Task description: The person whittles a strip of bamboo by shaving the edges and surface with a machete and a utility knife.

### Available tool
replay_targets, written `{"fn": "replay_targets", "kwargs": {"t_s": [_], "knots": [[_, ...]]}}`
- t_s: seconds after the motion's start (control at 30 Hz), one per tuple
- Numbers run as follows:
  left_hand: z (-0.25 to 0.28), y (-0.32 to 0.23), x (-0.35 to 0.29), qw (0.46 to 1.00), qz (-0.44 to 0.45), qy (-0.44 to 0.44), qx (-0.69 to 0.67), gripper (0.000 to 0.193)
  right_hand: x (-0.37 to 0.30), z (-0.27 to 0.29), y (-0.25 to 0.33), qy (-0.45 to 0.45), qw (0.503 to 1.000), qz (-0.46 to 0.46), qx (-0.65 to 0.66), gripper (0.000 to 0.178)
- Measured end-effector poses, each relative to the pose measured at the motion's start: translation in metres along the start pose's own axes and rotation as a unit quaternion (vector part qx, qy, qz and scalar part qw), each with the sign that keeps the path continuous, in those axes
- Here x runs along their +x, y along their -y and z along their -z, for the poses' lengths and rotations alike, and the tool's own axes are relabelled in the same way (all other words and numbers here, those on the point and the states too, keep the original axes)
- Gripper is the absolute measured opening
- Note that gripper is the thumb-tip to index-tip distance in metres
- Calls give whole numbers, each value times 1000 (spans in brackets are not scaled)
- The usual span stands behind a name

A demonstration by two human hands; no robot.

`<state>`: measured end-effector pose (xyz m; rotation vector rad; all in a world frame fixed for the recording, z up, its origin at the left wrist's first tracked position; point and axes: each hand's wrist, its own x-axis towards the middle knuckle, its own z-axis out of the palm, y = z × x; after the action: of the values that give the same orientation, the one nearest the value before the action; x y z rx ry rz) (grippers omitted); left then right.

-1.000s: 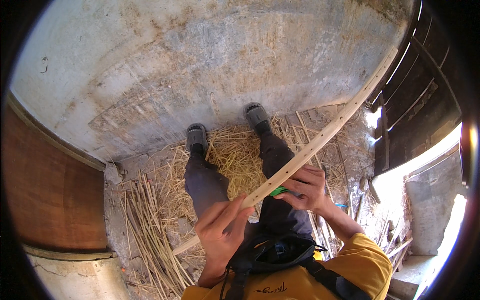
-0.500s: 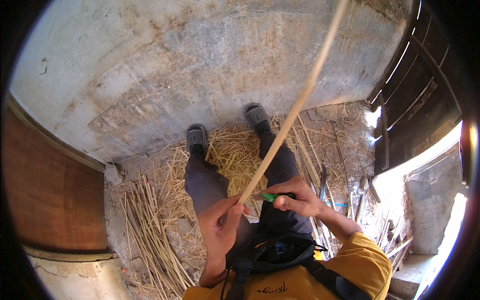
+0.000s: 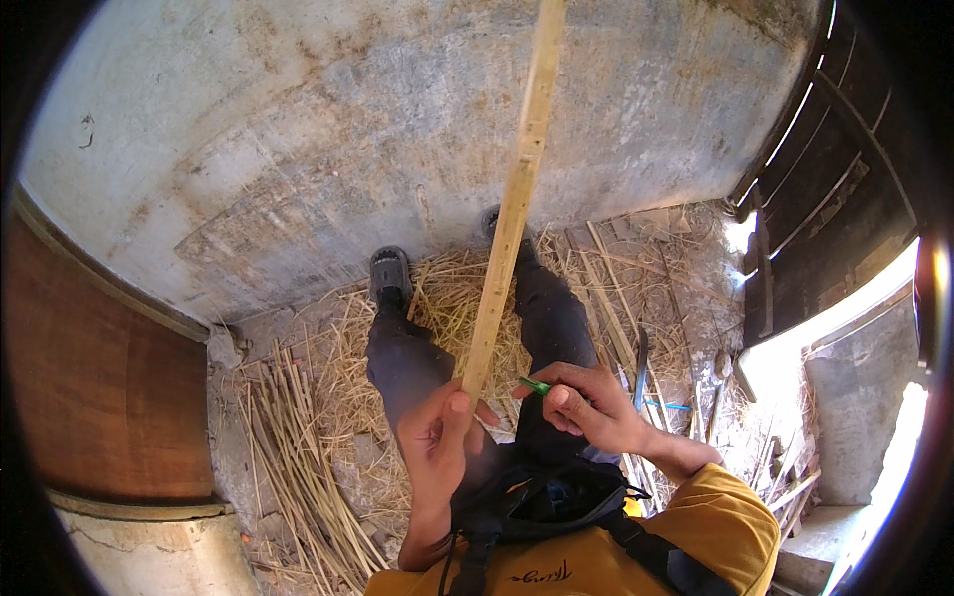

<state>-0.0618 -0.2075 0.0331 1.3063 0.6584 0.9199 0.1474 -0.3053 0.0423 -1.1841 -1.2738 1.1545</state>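
My left hand (image 3: 444, 422) is closed on the lower end of a long, flat, pale strip (image 3: 505, 228), probably bamboo, with small dark marks along its face. The strip rises away from me, tilted slightly right, and passes out of the top of the view. My right hand (image 3: 586, 402) is closed around a small green-handled knife (image 3: 538, 386) just right of the strip's lower end. Most of the knife is hidden by my fingers, and its blade is hard to make out. A small gap shows between the knife and the strip.
Thin split strips (image 3: 303, 447) lie in a bundle on the floor at left. Straw-like shavings (image 3: 437, 298) surround my legs. A dark curved blade-like tool (image 3: 642, 360) lies at right, near a blue stick (image 3: 668, 405). A stained wall (image 3: 328, 149) stands ahead; an open black waist bag (image 3: 547, 502) is at my lap.
The strip has swung left and turned, so its broad, marked face now shows. My right hand with the knife has drawn slightly away from the strip.
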Motion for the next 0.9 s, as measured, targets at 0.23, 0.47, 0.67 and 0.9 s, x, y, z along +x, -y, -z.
{"fn": "replay_targets", "kwargs": {"t_s": [0.23, 0.47, 0.67, 0.9], "knots": [[-4, 5, -1, 1000, 5, -6, -28, 39, 9, -5, 0, -130, 934, 196, -267, 34], [-5, 3, -1, 1000, -1, 0, -15, 37, 9, -3, 5, -169, 875, 192, -412, 37], [-7, -2, -2, 1000, 4, -4, 11, 36, 9, 0, 9, -195, 844, 204, -456, 36], [-6, -2, -3, 1000, 10, -7, 15, 36, 9, -3, 12, -206, 837, 198, -467, 36]]}}
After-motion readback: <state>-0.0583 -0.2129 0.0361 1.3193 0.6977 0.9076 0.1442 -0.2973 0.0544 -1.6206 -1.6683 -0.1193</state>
